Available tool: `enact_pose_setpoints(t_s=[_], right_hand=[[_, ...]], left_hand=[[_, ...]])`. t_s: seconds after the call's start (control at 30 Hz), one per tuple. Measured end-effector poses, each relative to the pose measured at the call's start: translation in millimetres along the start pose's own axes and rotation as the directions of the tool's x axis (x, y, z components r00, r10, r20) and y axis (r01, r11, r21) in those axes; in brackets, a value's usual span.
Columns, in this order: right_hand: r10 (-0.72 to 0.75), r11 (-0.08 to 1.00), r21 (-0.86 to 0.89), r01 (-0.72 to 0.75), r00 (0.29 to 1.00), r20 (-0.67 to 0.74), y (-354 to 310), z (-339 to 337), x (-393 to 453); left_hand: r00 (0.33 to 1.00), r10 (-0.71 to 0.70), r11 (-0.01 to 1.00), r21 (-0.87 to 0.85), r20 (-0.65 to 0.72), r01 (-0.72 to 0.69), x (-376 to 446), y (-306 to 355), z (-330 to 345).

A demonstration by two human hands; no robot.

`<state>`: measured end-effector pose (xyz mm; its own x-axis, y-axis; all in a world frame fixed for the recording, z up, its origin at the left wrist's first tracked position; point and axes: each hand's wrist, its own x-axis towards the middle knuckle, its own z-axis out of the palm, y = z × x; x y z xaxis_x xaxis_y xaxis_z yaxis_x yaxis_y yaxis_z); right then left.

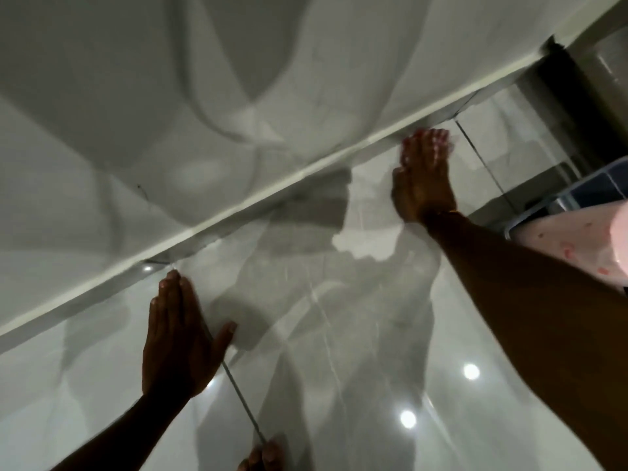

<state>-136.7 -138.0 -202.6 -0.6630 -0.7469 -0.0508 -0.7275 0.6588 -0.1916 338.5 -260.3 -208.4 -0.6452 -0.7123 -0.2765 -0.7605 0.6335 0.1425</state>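
Note:
My left hand (176, 338) lies flat on the glossy pale floor tile (339, 368), fingers straight and together, thumb spread to the right, fingertips just short of the white skirting (238, 209). Farther right, my right hand (421, 175) also rests flat on the floor, its straight fingers reaching the foot of the skirting. It is blurred, and a thin band shows at the wrist. Neither hand holds anything.
A white wall (170, 79) with soft shadows rises behind the skirting. A dark grout line (238, 392) runs under my left hand. Toes (261, 457) show at the bottom edge. A blue-rimmed container (574, 188) and pink spotted cloth (577, 243) sit at the right, below a dark opening (560, 86).

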Motion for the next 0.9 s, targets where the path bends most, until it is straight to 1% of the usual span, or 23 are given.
enact_pose_setpoints(t_s=[0.07,0.13,0.17,0.2,0.23,0.27,0.33,0.4,0.47,0.53,0.57,0.67,0.73,0.83,0.9], right_hand=[[0.152,0.988,-0.042,-0.150,0.986,0.064,25.4,-9.8,27.3],[0.295,0.955,-0.069,-0.289,0.948,0.115,41.5,-16.5,56.4],[0.364,0.931,-0.054,-0.360,0.922,0.129,43.9,-19.9,66.9],[0.410,0.912,-0.040,-0.409,0.903,0.126,43.0,-20.5,72.6],[0.417,0.908,-0.023,-0.417,0.900,0.131,37.7,-19.5,73.9],[0.388,0.921,-0.019,-0.389,0.915,0.107,32.1,-14.8,68.6],[0.278,0.960,-0.050,-0.276,0.960,0.041,10.8,1.5,42.4],[0.160,0.986,-0.048,-0.158,0.987,0.029,-26.4,16.9,5.9],[0.051,0.997,0.066,-0.049,0.998,-0.030,-77.5,31.6,-30.2],[-0.029,0.977,0.204,0.059,0.988,-0.149,-134.7,43.8,-65.8],[-0.055,0.964,0.250,0.095,0.985,-0.164,-160.8,49.6,-81.0],[-0.123,0.936,0.328,0.131,0.991,-0.046,-245.0,57.4,-127.2],[-0.196,0.909,0.370,0.190,0.980,-0.021,-289.1,60.4,-153.9],[-0.324,0.850,0.428,0.306,0.945,-0.032,-318.3,66.4,-175.2],[-0.411,0.824,0.433,0.366,0.912,0.012,-318.7,71.7,-175.8]], left_hand=[[1.000,-0.021,1.000,0.007,0.009,0.021,1.3,0.1,0.7],[1.000,-0.024,1.000,0.000,0.009,0.024,2.0,-2.2,2.4],[1.000,-0.016,1.000,-0.007,-0.005,0.016,2.5,-2.0,4.2],[1.000,-0.010,1.000,-0.007,-0.016,0.010,3.0,-2.7,5.4],[1.000,-0.011,1.000,-0.001,-0.018,0.011,2.3,-3.8,5.5],[1.000,-0.011,1.000,0.001,-0.019,0.011,1.8,-3.1,5.4],[0.999,-0.009,1.000,-0.003,-0.034,0.009,2.3,0.7,3.6],[0.999,-0.004,1.000,0.000,-0.032,0.004,2.7,3.8,0.7],[1.000,0.009,1.000,-0.003,-0.026,-0.009,1.7,3.3,-1.9],[1.000,0.022,1.000,0.014,-0.022,-0.022,0.0,0.1,-3.1],[0.999,0.029,0.999,0.016,-0.019,-0.029,0.1,0.1,-2.8],[0.999,0.041,0.999,0.022,-0.024,-0.041,-0.2,-2.7,-1.1],[0.998,0.056,0.998,0.015,-0.021,-0.055,0.2,-3.0,-0.8],[0.992,0.124,0.992,0.026,-0.005,-0.124,-0.5,-8.7,-0.2],[0.980,0.195,0.979,0.052,0.037,-0.196,-0.6,-16.5,-2.0]])
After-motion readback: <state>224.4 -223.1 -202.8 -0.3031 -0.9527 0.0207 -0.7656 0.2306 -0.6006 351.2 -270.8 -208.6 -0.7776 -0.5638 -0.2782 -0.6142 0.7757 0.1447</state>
